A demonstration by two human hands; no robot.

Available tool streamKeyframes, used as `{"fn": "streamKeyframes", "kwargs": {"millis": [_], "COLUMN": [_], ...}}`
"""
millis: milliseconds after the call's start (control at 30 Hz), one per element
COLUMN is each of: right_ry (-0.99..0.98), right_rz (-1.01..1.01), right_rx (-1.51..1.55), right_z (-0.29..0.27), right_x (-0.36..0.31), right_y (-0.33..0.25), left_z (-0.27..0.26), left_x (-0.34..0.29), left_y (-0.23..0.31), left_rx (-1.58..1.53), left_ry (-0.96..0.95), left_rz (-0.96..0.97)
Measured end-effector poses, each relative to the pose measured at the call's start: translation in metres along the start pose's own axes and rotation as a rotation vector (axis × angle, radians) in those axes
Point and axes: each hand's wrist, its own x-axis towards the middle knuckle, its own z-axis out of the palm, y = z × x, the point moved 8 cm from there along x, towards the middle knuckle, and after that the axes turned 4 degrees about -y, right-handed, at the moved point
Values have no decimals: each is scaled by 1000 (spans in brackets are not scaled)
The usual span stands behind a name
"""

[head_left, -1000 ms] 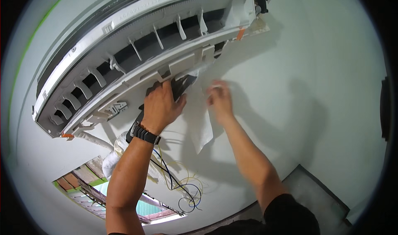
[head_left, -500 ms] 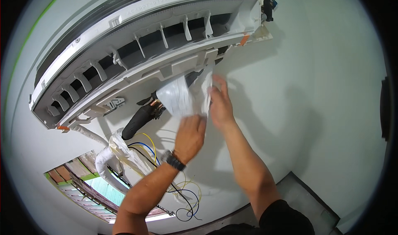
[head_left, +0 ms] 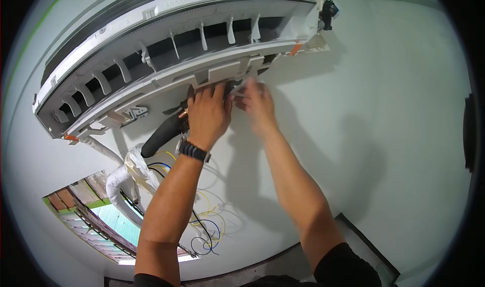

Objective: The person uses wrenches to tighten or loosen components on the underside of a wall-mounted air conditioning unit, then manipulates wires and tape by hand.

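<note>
A white indoor air-conditioner unit [head_left: 222,73] with an open louver slot spans the top of the view. Below it runs a dark insulated pipe [head_left: 160,139], with a bit of bare copper pipe [head_left: 183,114] showing beside my left wrist. My left hand [head_left: 206,116], back toward me, has its fingers curled over the pipe run just under the housing. To its right, my right hand [head_left: 256,107] is smeared by motion, fingers closed on a white wrapping strip [head_left: 242,85] at the pipe. Most of the strip is hidden by my hands.
A white wrapped hose [head_left: 115,186] bends down at the left toward a wall opening [head_left: 113,221]. Loose yellow, blue and black wires [head_left: 208,231] hang below my left forearm. A small metal bracket [head_left: 135,113] sits on the wall under the unit.
My left hand has moved up and left onto the pipe. My right hand has shifted slightly left. The broad white sheet that hung between them is now mostly out of sight.
</note>
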Motion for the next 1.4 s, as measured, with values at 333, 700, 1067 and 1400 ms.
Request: {"fn": "streamKeyframes", "kwargs": {"millis": [333, 700, 1067, 1400], "right_ry": [-262, -341, -585, -527], "right_rz": [-143, 566, 1303, 822], "right_rx": [-480, -931, -1551, -951], "right_z": [-27, -256, -624, -305], "right_x": [4, -207, -638, -363], "right_y": [8, 132, 190, 222], "left_z": [28, 10, -11, -29], "left_x": [34, 5, -15, -47], "left_y": [-6, -30, -65, -111], "left_rx": [-149, 112, -49, -303], "left_ry": [-385, -351, -408, -589], "left_rz": [-132, -21, -134, -129]}}
